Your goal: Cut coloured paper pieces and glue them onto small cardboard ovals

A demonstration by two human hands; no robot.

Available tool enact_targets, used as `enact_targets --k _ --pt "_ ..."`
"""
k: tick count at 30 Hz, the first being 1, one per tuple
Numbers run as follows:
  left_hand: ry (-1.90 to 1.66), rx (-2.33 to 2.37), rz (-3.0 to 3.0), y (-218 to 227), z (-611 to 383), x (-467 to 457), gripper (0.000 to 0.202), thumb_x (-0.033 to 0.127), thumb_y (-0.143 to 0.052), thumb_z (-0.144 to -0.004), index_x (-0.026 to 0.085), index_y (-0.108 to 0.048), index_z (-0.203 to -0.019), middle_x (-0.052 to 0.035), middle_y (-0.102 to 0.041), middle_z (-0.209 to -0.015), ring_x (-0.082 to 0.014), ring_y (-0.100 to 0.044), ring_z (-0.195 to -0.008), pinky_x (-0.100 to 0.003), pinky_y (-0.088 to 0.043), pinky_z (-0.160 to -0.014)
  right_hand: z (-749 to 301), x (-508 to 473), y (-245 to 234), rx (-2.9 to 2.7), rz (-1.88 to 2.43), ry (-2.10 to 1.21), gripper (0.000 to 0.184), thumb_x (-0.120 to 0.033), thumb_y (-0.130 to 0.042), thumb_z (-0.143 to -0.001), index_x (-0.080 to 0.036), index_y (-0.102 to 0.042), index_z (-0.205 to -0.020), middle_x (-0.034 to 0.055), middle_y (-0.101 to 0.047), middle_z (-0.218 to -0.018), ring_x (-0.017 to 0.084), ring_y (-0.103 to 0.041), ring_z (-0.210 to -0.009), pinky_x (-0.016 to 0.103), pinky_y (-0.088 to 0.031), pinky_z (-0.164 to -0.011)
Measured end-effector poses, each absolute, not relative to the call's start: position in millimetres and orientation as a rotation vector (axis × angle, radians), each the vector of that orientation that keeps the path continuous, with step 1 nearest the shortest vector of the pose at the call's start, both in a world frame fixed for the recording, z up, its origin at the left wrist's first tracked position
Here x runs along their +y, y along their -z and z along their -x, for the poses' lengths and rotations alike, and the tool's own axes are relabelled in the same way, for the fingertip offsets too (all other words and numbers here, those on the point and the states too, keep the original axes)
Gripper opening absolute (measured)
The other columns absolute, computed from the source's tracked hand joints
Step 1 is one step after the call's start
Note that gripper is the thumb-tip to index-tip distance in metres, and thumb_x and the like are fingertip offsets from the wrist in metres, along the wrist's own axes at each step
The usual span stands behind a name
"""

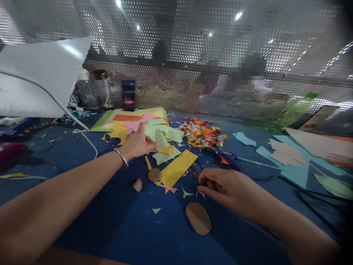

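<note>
My left hand [139, 141] reaches over a heap of coloured paper, its thumb and fingers apart, touching pale green paper scraps [156, 133]. Pink scraps [132, 126] lie just beyond its fingertips. My right hand [217, 184] is curled closed above the blue table, with the dark blades of scissors [195, 171] showing beyond its fingers; the handles are hidden. Between the hands rest a yellow paper strip [179, 167] and a small brown cardboard disc [154, 175]. Nearer me lies a larger brown cardboard oval [198, 218].
Small colourful clippings [202, 132] are piled behind my right hand. Blue and pale sheets [298, 165] and a green bottle [295, 114] stand to the right. A phone [129, 95], a glass jar [103, 90] and a perforated metal screen [182, 48] are at the back. A white cable [63, 106] crosses left.
</note>
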State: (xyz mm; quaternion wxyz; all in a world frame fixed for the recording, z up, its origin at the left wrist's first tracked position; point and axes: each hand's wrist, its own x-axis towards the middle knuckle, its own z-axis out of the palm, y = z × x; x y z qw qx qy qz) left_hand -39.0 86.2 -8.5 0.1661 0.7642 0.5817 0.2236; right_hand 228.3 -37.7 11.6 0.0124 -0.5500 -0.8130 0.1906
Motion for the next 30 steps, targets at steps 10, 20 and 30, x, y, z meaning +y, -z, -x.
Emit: enact_targets --k 10,20,30 --pt "-1.011 1.429 -1.591 8 25 83 0.085 0.032 -0.068 -0.083 0.021 -0.015 -0.149 -0.0099 -0.064 -0.099 -0.0203 -0.067 -0.088 -0.033 -0.054 -0.072 -225 -41 -9 -2.535 1.678 -0.566 0.024 -0.039 -0.047 -0.096 -0.022 -0.063 -0.092 0.0028 -0.065 -0.074 0.017 -0.058 -0.062 0.027 -0.039 -0.056" --pt "-0.854 1.344 -1.522 0 24 74 0.079 0.02 -0.059 -0.089 0.03 -0.007 -0.147 -0.0249 -0.038 -0.142 -0.0163 -0.068 -0.082 -0.029 -0.058 -0.062 -222 -44 -10 -2.499 1.591 -0.598 0.022 -0.038 -0.047 -0.097 -0.022 -0.062 -0.093 0.002 -0.065 -0.074 0.016 -0.058 -0.064 0.026 -0.041 -0.058" --pt "-1.384 1.459 -1.72 28 15 94 0.075 0.004 -0.073 -0.064 0.024 -0.037 -0.127 -0.0095 -0.05 -0.118 -0.0262 -0.052 -0.109 -0.039 -0.052 -0.085 -210 -41 -1 -2.347 1.517 -0.689 0.028 -0.042 -0.048 -0.096 -0.021 -0.064 -0.087 0.0003 -0.062 -0.069 0.012 -0.052 -0.058 0.024 -0.039 -0.053"
